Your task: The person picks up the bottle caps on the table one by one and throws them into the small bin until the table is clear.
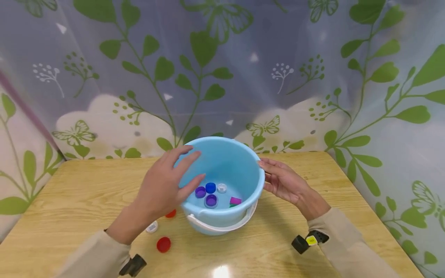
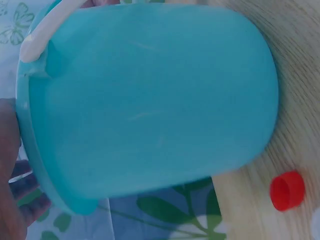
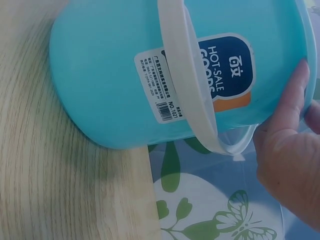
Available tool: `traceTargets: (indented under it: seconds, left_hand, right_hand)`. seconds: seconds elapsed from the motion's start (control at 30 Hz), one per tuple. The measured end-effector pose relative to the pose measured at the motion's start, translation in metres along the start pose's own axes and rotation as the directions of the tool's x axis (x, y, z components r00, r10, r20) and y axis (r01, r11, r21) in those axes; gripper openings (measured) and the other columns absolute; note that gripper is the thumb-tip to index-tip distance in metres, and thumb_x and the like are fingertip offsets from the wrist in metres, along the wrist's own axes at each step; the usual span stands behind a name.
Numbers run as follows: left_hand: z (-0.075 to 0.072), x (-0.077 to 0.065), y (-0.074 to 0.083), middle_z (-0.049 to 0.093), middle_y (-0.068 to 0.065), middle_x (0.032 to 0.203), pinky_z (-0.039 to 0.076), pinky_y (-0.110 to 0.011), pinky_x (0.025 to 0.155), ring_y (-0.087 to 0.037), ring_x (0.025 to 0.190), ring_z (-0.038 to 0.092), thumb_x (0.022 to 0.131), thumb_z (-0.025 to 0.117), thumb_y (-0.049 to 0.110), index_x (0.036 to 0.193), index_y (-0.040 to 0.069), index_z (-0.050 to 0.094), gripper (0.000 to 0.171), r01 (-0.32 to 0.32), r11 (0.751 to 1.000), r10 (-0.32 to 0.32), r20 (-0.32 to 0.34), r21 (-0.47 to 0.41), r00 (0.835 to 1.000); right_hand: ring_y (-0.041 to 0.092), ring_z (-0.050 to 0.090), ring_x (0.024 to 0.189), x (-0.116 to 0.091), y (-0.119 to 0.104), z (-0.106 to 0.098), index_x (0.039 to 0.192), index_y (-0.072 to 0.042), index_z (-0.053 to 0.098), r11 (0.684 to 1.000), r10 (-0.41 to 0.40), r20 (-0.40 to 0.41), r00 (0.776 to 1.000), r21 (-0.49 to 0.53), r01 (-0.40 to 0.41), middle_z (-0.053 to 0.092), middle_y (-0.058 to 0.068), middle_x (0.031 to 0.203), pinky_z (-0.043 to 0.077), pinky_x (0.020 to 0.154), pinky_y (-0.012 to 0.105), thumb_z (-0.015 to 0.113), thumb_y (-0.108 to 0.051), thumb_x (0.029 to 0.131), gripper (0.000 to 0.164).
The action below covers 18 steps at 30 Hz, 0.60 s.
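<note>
A light blue bucket [image 1: 222,162] stands upright on the table, its white handle [image 1: 222,227] hanging down on the near side. Inside lie a blue bottle cap [image 1: 210,188], a white cap [image 1: 221,188], two purple caps [image 1: 211,200] and a magenta piece [image 1: 235,200] beside a bit of green. My left hand [image 1: 161,181] is spread at the bucket's left rim, fingers apart and reaching over the opening. On the right, my right hand [image 1: 285,179] holds the rim, thumb at the edge and fingers against the outer wall [image 3: 115,75].
Left of the bucket on the wooden table [image 1: 87,185] are a red cap [image 1: 163,244], a second red cap [image 1: 170,213] and a white cap [image 1: 152,226]. A leaf-patterned curtain [image 1: 222,77] hangs behind the table and along both sides.
</note>
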<state>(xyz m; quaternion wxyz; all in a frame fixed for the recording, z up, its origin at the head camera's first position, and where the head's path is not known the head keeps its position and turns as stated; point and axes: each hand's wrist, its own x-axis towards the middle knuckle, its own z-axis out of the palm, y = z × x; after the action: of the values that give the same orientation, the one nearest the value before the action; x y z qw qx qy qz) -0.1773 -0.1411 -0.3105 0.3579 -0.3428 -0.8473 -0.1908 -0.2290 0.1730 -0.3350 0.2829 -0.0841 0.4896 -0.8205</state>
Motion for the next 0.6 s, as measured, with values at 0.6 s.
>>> traceTargets:
  seconds: [0.6]
  left_hand:
    - [-0.005, -0.098, -0.048, 0.055, -0.017, 0.116, 0.056, -0.048, 0.064, -0.035, 0.100, 0.057, 0.085, 0.066, 0.017, 0.123, 0.001, 0.057, 0.042, 0.409, 0.905, -0.424, 0.203, 0.113, 0.883]
  right_hand:
    - [0.016, 0.063, 0.089, 0.001, 0.001, -0.003, 0.117, -0.003, 0.059, 1.000, -0.001, 0.037, 0.999, 0.022, 0.001, 0.060, 0.009, 0.102, 0.056, 0.078, 0.028, 0.046, -0.010, 0.102, 0.021]
